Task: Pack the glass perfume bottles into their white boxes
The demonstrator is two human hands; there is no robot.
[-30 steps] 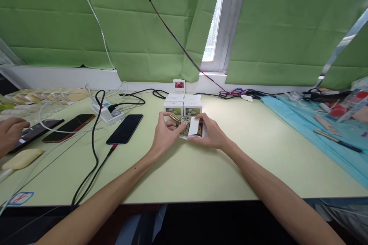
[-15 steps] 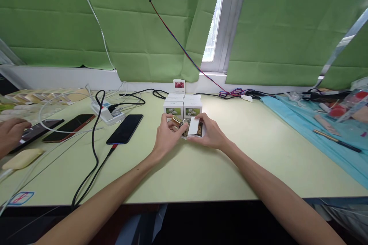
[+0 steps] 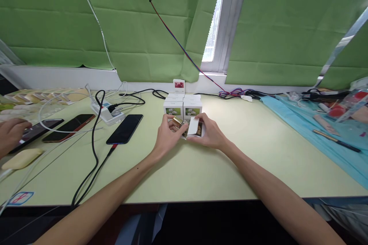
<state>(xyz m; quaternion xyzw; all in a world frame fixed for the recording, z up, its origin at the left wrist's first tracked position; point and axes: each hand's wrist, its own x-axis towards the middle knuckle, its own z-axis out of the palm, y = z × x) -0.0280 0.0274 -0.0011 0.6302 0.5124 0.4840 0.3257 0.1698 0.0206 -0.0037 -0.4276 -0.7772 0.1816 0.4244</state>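
Observation:
Near the middle of the table, my left hand (image 3: 164,138) is closed around a small bottle with a shiny gold cap (image 3: 177,120). The bottle tilts, its cap pointing up and left, and its lower end meets the side of a small white box (image 3: 193,126). How far it reaches inside is hidden by my thumb and the box. My right hand (image 3: 211,133) grips that box from the right; a dark, gold-patterned face shows beside its white panel. Directly behind stand several white boxes (image 3: 192,111) with green flower pictures, in two rows.
A black phone (image 3: 125,129) on a cable lies left, near a white power strip (image 3: 106,109). Another person's hand (image 3: 11,134) is over a phone at far left. A blue sheet (image 3: 304,122) with a pen (image 3: 336,140) lies right. One box with a red picture (image 3: 179,85) stands behind.
The gold-capped bottle has turned slightly in my left hand, its cap shifting a little to the right. The white box and my right hand stay nearly in place.

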